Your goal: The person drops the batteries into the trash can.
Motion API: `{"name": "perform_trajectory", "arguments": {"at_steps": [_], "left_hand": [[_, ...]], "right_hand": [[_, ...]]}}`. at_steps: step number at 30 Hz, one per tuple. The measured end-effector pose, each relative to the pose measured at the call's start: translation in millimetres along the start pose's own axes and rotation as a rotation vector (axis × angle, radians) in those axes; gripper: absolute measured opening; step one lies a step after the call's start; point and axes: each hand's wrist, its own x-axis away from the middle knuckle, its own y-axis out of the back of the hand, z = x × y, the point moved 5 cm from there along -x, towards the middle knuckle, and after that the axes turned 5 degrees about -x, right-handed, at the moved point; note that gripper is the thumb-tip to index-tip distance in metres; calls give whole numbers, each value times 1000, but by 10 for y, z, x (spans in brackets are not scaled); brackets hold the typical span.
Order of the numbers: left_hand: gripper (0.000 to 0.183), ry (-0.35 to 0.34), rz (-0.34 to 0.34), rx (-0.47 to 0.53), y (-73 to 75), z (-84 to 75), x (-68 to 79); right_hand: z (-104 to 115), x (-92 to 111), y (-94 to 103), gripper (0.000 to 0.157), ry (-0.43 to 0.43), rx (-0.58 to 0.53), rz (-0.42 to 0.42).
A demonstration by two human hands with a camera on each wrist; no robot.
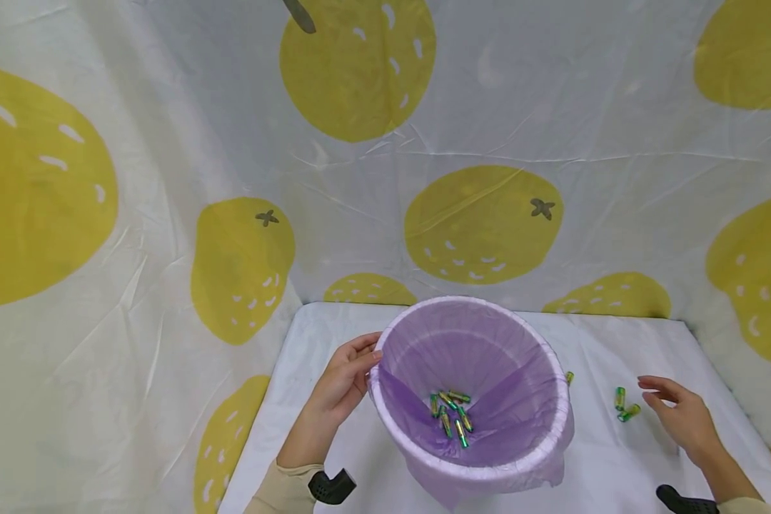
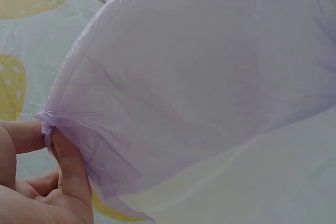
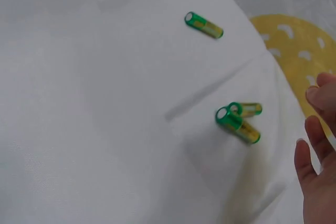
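Observation:
A round bin (image 1: 470,475) lined with a thin purple plastic bag (image 2: 173,66) is tilted, its mouth facing the head camera. My left hand (image 1: 343,382) pinches its left rim, thumb and fingers gripping the gathered bag in the left wrist view. Several green-and-gold batteries (image 1: 460,432) lie at the bottom inside. To the right, my right hand (image 1: 683,421) hovers over the table with fingers loosely bent and holding nothing. Beside it lie two batteries (image 3: 238,125), one against the other. A third battery (image 3: 204,25) lies apart, partly hidden behind the bin in the head view.
A white cloth covers the table (image 1: 334,325). Behind and on both sides hangs a pale curtain (image 1: 353,214) printed with yellow fruit. Black straps (image 1: 331,487) with camera mounts sit on the wrists.

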Motion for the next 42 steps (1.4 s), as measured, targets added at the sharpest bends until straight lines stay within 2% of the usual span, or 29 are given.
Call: {"name": "perform_trajectory", "arguments": {"at_steps": [3, 6, 11, 18, 25, 37, 42], "left_hand": [[36, 4, -10, 2, -2, 7, -9], [35, 9, -12, 6, -4, 12, -10], [37, 7, 4, 2, -1, -1, -4], [37, 7, 5, 8, 5, -5, -3], [37, 5, 19, 19, 9, 5, -1], [38, 9, 44, 17, 27, 22, -12], [38, 11, 40, 20, 29, 16, -11]], "right_hand": [[-225, 20, -94, 36, -91, 6, 44], [-414, 55, -190, 37, -138, 45, 85], [-551, 49, -315, 33, -74, 108, 99], [-559, 23, -329, 26, -11, 138, 80], [-516, 32, -291, 20, 49, 161, 117], [-476, 28, -260, 22, -10, 161, 167], [-460, 25, -281, 22, 12, 179, 173]]}}
